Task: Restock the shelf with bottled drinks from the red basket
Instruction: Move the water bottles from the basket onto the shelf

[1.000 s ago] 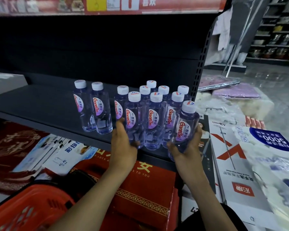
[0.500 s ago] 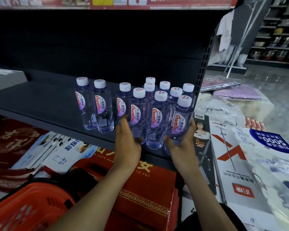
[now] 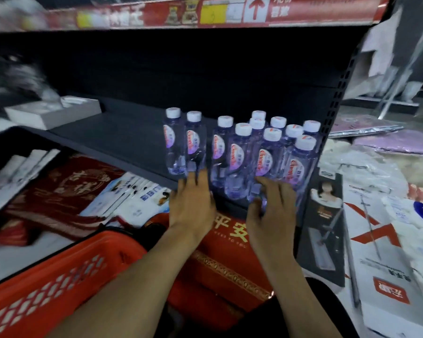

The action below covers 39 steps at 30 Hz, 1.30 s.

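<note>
Several clear water bottles (image 3: 239,154) with white caps and red-purple labels stand clustered at the right end of the dark shelf (image 3: 122,140). My left hand (image 3: 193,198) is in front of the shelf edge, fingers spread, fingertips near the base of a left bottle (image 3: 194,147). My right hand (image 3: 272,206) hovers open just before the front-right bottles (image 3: 300,162), holding nothing. The red basket (image 3: 47,284) sits at the lower left; its inside is hidden.
A white box (image 3: 54,113) lies at the shelf's far left. Below the shelf are red gift boxes (image 3: 230,240) and white cartons (image 3: 137,198). Flat mop packages (image 3: 325,230) and bags crowd the floor on the right. The perforated shelf upright (image 3: 337,98) bounds the bottles.
Both hands have let go of the front bottles and drawn back from the shelf with fingers spread. The view has swung left and down, with motion blur.
</note>
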Motion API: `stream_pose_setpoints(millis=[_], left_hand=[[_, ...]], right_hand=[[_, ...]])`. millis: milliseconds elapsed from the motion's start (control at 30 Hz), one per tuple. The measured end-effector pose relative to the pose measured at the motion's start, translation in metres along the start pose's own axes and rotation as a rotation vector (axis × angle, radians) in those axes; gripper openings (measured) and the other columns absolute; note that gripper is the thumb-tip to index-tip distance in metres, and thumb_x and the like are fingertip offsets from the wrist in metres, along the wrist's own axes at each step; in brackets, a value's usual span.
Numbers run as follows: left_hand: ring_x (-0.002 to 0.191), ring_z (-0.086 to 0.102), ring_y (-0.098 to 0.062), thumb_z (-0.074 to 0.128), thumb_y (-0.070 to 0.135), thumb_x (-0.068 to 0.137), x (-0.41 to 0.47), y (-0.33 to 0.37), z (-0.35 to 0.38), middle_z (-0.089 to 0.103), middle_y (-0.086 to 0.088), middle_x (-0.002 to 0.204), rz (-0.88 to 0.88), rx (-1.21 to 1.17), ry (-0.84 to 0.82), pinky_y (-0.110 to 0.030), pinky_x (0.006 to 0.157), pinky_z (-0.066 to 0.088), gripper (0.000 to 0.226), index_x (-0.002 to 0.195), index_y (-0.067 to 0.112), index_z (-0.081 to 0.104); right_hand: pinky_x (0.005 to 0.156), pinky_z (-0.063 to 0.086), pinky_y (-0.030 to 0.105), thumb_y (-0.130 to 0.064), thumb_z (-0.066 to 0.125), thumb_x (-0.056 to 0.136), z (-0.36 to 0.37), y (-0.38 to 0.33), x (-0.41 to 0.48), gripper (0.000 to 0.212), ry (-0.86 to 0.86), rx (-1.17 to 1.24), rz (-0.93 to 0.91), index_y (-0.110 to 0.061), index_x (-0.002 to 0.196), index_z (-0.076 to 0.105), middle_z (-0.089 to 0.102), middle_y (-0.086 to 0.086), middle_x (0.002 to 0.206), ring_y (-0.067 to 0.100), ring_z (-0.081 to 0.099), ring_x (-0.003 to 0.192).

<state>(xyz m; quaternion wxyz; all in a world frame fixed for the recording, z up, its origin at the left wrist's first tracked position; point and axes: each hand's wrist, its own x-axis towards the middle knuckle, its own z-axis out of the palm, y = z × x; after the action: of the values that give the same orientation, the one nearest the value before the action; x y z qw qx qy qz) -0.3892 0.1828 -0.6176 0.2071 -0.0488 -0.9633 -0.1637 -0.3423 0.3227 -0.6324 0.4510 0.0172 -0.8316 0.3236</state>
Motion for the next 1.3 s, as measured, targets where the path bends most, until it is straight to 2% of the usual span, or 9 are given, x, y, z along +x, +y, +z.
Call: stream_pose_setpoints(millis=[200,433,567,767,967,1033,1167,1233,1300], left_hand=[[0.126,0.043,-0.032,0.05,0.022,0.089,-0.04,-0.076,-0.05,0.044,-0.008,0.136,-0.09,0.342,-0.037,-0.046,0.097,0.039,0.054,0.14,0.017,0.033],[0.119,0.047,-0.033,0.054,0.027,0.085,-0.123,-0.198,-0.119,0.048,-0.009,0.126,-0.407,0.478,-0.156,-0.044,0.092,0.041,0.052,0.133,0.017,0.039],[0.118,0.048,-0.034,0.048,0.019,0.087,-0.169,-0.248,-0.132,0.049,-0.011,0.124,-0.608,0.494,-0.212,-0.046,0.09,0.043,0.043,0.129,0.016,0.041],[0.119,0.051,-0.034,0.054,0.023,0.09,-0.226,-0.32,-0.102,0.049,-0.012,0.128,-0.793,0.326,-0.485,-0.047,0.093,0.046,0.051,0.139,0.016,0.037],[0.114,0.06,-0.029,0.058,0.026,0.09,-0.249,-0.374,-0.05,0.061,-0.01,0.128,-0.946,0.048,-0.637,-0.041,0.097,0.051,0.041,0.13,0.017,0.054],[0.115,0.06,-0.03,0.054,0.021,0.093,-0.254,-0.387,-0.026,0.062,-0.013,0.128,-1.021,-0.015,-0.669,-0.037,0.096,0.05,0.035,0.126,0.011,0.059],[0.112,0.061,-0.039,0.055,0.014,0.091,-0.263,-0.399,0.03,0.062,-0.027,0.121,-1.217,-0.276,-0.729,-0.039,0.089,0.052,0.03,0.116,-0.002,0.062],[0.116,0.059,-0.04,0.056,0.012,0.093,-0.268,-0.4,0.055,0.057,-0.031,0.127,-1.312,-0.393,-0.769,-0.044,0.095,0.05,0.035,0.122,-0.007,0.058],[0.112,0.059,-0.032,0.056,0.01,0.095,-0.274,-0.403,0.073,0.054,-0.028,0.133,-1.401,-0.479,-0.781,-0.042,0.098,0.047,0.041,0.13,-0.008,0.05]], right_hand=[[0.1,0.044,0.045,-0.004,0.054,0.085,0.061,-0.075,-0.019,0.042,-0.362,0.112,0.005,-0.015,0.126,0.059,0.051,0.01,0.117,0.033,0.048,0.115],[0.094,0.045,0.044,-0.004,0.054,0.087,0.133,-0.171,-0.077,0.041,-0.732,0.23,-0.212,-0.012,0.127,0.057,0.05,0.014,0.118,0.035,0.048,0.115],[0.095,0.042,0.042,-0.008,0.052,0.089,0.169,-0.207,-0.119,0.04,-0.912,0.204,-0.296,-0.012,0.129,0.054,0.048,0.016,0.122,0.036,0.046,0.117],[0.098,0.046,0.041,-0.01,0.051,0.09,0.226,-0.235,-0.188,0.04,-1.236,0.223,-0.29,-0.015,0.13,0.054,0.047,0.015,0.126,0.036,0.049,0.12],[0.097,0.043,0.034,-0.025,0.053,0.092,0.268,-0.175,-0.266,0.031,-1.791,-0.03,-0.156,-0.014,0.121,0.056,0.056,0.018,0.128,0.035,0.054,0.122],[0.104,0.038,0.033,-0.032,0.046,0.092,0.283,-0.154,-0.278,0.035,-1.857,-0.116,-0.113,-0.018,0.122,0.058,0.059,0.014,0.13,0.031,0.055,0.123],[0.118,0.018,0.044,-0.047,0.035,0.088,0.312,-0.137,-0.305,0.053,-2.019,-0.212,-0.179,-0.027,0.134,0.05,0.048,0.005,0.145,0.031,0.037,0.139],[0.116,0.026,0.047,-0.063,0.031,0.072,0.328,-0.134,-0.326,0.066,-2.062,-0.132,-0.178,-0.035,0.129,0.047,0.053,0.005,0.137,0.032,0.043,0.134],[0.114,0.029,0.05,-0.073,0.031,0.065,0.35,-0.12,-0.36,0.077,-2.074,-0.12,-0.099,-0.041,0.135,0.034,0.043,0.005,0.145,0.031,0.043,0.135]])
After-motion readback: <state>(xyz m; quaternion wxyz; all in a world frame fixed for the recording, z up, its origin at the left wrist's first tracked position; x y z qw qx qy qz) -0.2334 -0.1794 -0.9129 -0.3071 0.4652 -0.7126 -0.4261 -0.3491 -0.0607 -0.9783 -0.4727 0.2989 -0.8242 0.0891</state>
